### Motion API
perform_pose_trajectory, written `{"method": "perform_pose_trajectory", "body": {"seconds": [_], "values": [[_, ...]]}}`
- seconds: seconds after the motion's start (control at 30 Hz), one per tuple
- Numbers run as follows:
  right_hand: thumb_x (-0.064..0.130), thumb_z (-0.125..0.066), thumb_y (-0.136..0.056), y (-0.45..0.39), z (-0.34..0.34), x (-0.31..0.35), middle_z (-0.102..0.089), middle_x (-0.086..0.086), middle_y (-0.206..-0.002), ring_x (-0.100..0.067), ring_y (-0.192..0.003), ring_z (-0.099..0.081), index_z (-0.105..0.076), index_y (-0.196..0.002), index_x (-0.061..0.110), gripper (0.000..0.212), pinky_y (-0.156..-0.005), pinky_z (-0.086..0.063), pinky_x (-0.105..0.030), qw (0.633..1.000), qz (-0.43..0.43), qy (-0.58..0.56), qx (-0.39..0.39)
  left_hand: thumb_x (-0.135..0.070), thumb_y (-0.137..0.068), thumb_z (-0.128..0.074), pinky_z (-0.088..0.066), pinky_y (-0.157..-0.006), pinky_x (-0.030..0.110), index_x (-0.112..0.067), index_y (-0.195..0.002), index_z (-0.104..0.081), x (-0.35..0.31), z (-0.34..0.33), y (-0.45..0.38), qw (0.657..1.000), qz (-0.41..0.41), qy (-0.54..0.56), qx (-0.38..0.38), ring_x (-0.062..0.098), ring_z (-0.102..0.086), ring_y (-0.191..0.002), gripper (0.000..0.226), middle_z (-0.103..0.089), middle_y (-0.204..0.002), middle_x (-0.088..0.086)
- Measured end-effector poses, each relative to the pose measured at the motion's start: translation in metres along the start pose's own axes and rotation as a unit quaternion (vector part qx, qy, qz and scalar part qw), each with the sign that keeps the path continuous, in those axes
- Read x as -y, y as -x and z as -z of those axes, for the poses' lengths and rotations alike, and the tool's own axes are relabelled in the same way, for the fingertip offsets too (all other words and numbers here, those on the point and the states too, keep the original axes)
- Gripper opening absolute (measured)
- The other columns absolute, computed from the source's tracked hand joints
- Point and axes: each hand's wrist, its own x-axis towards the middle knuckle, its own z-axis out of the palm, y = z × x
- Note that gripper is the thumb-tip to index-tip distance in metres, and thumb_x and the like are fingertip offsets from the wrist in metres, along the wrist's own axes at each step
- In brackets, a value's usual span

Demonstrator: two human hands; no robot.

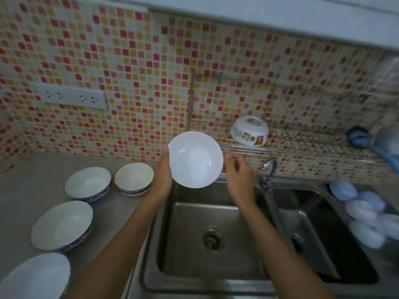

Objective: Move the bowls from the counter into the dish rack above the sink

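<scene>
A plain white bowl (195, 159) is raised over the sink with its inside tilted toward me. My left hand (162, 172) grips its left rim. At the bowl's right edge my right hand (238, 174) has its fingers apart; whether it touches the rim I cannot tell. The wire dish rack (287, 151) hangs on the tiled wall just behind and to the right. One bowl with cartoon pictures (249, 130) lies upside down in it. Several white bowls with blue patterns (87, 183) (133, 178) (62, 225) (35, 277) stand on the grey counter (23, 197) at the left.
A double steel sink (216, 285) lies below my arms, with a tap (268, 169) between the basins. Pale blue round objects (364, 212), blurred, sit at the right of the sink. A blue item (359, 137) hangs at the rack's right end. A socket strip (72, 97) is on the wall.
</scene>
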Motion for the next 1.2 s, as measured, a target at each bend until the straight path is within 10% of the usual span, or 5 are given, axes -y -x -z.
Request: {"method": "perform_pose_trajectory", "body": {"seconds": [0.2,0.5,0.77,1.03,1.2], "values": [[0.029,-0.050,-0.098,-0.066,0.049,-0.008,-0.064,-0.009,-0.124,-0.025,-0.112,-0.060,-0.059,-0.126,0.012,0.035,-0.093,-0.044,-0.031,0.988,0.054,0.140,-0.023,-0.047,-0.097,-0.034,-0.054,-0.085,0.037,-0.040,-0.103,-0.052,-0.047,-0.048,0.000,0.992,-0.110,-0.052,0.040,0.024,-0.060,-0.105,0.020,-0.060,-0.112,-0.003],[0.033,-0.027,-0.104,-0.097,0.052,-0.084,-0.050,-0.018,-0.141,-0.030,-0.137,-0.041,-0.049,-0.136,-0.001,0.051,-0.113,-0.034,-0.050,0.919,0.185,0.347,-0.012,-0.054,-0.094,-0.036,-0.046,-0.072,0.015,-0.039,-0.136,-0.033,-0.063,-0.110,-0.025,0.943,-0.265,-0.199,0.024,0.008,-0.051,-0.105,0.044,-0.041,-0.126,-0.013],[0.029,-0.025,-0.103,-0.102,0.048,-0.106,-0.048,-0.020,-0.142,-0.030,-0.138,-0.039,-0.046,-0.137,-0.003,0.052,-0.113,-0.033,-0.049,0.890,0.230,0.393,-0.036,-0.048,-0.085,-0.061,-0.037,-0.108,0.036,-0.029,-0.140,-0.038,-0.052,-0.145,-0.073,0.848,-0.350,-0.398,-0.021,0.021,-0.036,-0.129,0.063,-0.035,-0.140,0.007],[0.025,-0.037,-0.101,-0.105,0.046,-0.112,-0.047,-0.019,-0.143,-0.028,-0.139,-0.038,-0.047,-0.137,-0.003,0.046,-0.118,-0.021,-0.043,0.883,0.266,0.380,-0.073,-0.038,-0.070,-0.079,-0.031,-0.108,0.046,-0.020,-0.134,-0.050,-0.027,-0.149,-0.105,0.707,-0.363,-0.607,0.000,0.034,-0.040,-0.123,0.072,-0.048,-0.134,0.014],[0.024,-0.037,-0.101,-0.105,0.043,-0.115,-0.046,-0.018,-0.144,-0.026,-0.140,-0.036,-0.045,-0.138,-0.002,0.046,-0.119,-0.020,-0.042,0.885,0.276,0.363,-0.093,-0.035,-0.062,-0.085,-0.033,-0.106,0.047,-0.025,-0.130,-0.054,-0.024,-0.152,-0.112,0.700,-0.338,-0.630,0.009,0.033,-0.040,-0.122,0.075,-0.047,-0.132,0.010]]}}
